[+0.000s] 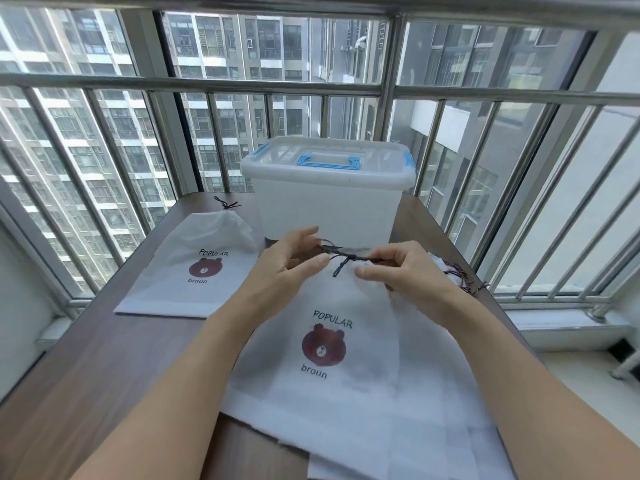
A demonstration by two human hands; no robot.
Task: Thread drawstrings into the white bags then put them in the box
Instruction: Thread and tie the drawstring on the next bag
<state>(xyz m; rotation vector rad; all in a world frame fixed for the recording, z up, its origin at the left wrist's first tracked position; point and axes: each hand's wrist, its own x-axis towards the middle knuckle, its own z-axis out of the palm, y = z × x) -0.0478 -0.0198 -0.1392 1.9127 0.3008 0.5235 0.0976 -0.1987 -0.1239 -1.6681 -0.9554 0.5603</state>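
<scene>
A white bag (332, 382) with a brown bear print lies on the table in front of me, on top of other white bags. At its top edge runs a dark drawstring (341, 263) with a knot hanging down. My left hand (291, 261) pinches the string on the left of the knot. My right hand (398, 268) pinches it on the right, at the bag's mouth. A second printed white bag (194, 271) lies flat at the left, its drawstring tied at the top. The translucent white box (329, 188) with a blue handle stands behind, lid on.
A bundle of loose dark drawstrings (467, 278) lies by the table's right edge, behind my right wrist. The brown wooden table (104, 358) ends at a metal railing (207, 88) and windows. Bare tabletop shows at the left front.
</scene>
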